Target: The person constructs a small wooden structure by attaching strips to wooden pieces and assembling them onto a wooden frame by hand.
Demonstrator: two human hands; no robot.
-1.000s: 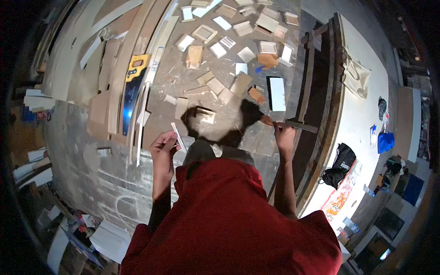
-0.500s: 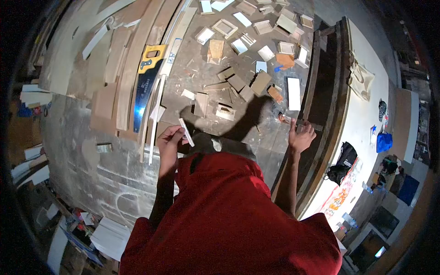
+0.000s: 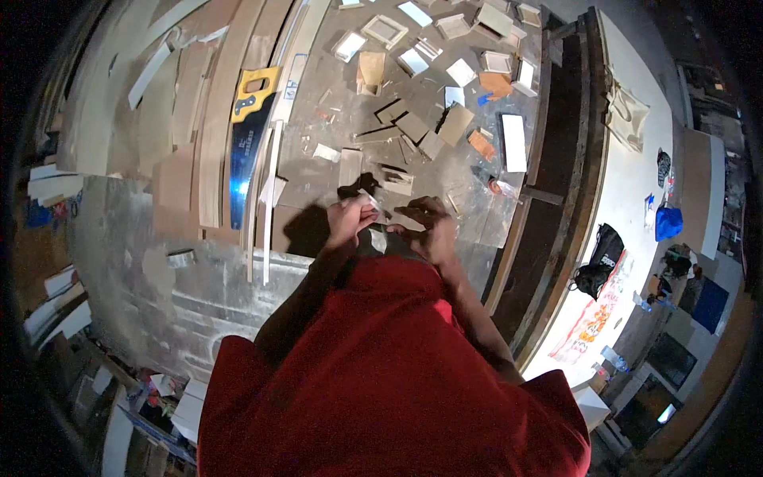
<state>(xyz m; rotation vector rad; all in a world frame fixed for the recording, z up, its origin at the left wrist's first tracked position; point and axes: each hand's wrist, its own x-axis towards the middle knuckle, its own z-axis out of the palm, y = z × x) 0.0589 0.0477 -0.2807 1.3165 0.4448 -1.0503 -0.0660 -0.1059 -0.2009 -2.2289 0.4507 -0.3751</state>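
My left hand is closed in front of my body, its fingers pinching a thin white strip of wood. Close beside it, my right hand has its fingers bent together near the strip's end. Whatever sits in the right fingertips is too small and dark to make out. Just beyond the hands lie a small open wooden box and a flat wood piece. A small clear bottle with a reddish end rests on the worktable to the right.
A yellow-handled handsaw lies on long boards at left. Several small wooden boxes and offcuts are scattered across the worktable. A white block sits near the dark gap at right. Beyond it, a white tabletop carries a black pouch.
My right hand has come left from near the bottle to meet my left hand. The left hand, with the wood strip, has moved right and slightly up toward the middle.
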